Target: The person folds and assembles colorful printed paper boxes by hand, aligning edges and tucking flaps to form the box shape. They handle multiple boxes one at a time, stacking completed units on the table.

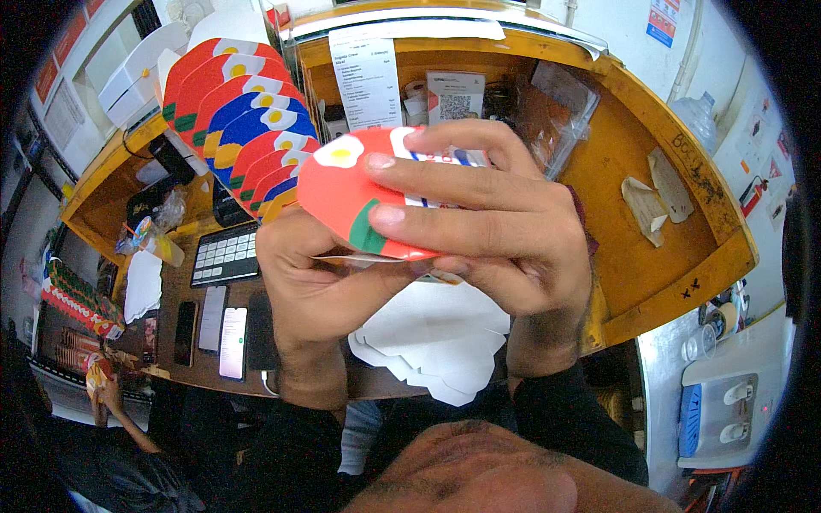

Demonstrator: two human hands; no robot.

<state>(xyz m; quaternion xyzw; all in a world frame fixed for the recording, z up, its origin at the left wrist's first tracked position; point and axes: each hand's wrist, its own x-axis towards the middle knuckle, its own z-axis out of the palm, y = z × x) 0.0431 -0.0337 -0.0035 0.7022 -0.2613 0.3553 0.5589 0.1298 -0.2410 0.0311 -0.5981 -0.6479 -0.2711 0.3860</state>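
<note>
Both of my hands hold a red printed paper carton (338,192) with a fried-egg picture and a green patch, raised above the desk. My right hand (513,214) lays its fingers across the front of the carton, its thumb at the lower edge. My left hand (299,269) grips the carton's lower left side, thumb along the bottom; some of its fingers are hidden behind it. Below, between my forearms, lie several overlapping white paper blanks (436,333). Just beyond my left hand leans a long row of nested red and blue cartons (248,111).
A yellow wooden counter (684,282) curves around the desk, with a paper receipt (368,81) hanging on it. At left are a tablet (224,255), phones (233,342) and a drink cup (162,248). A co-worker's hands (107,393) hold a carton at lower left.
</note>
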